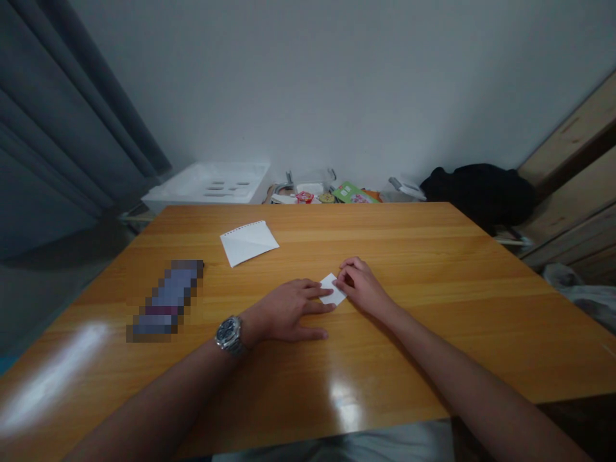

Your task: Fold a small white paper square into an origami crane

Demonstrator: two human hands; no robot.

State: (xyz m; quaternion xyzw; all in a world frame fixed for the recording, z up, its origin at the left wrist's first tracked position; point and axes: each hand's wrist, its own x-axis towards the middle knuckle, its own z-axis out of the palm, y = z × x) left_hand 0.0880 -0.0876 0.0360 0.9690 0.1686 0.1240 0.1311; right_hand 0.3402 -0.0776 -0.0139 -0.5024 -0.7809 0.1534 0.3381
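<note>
Hands from the head camera, close together on a wooden tabletop (433, 256). Between them lies a small folded paper (332, 289), flat on the wood. My left hand (289, 311) is spread open, palm down, with its fingertips on the paper's near-left edge, likely pinning it so it cannot slide. My right hand (362, 285) is curled, fingertips bent onto the paper's right edge; I cannot tell whether it pinches or only presses. A wristwatch (230, 334) sits on my left wrist. Beyond my left hand lies a torn notebook sheet (249, 242), and left of that hand a blurred-out object (166, 298).
</note>
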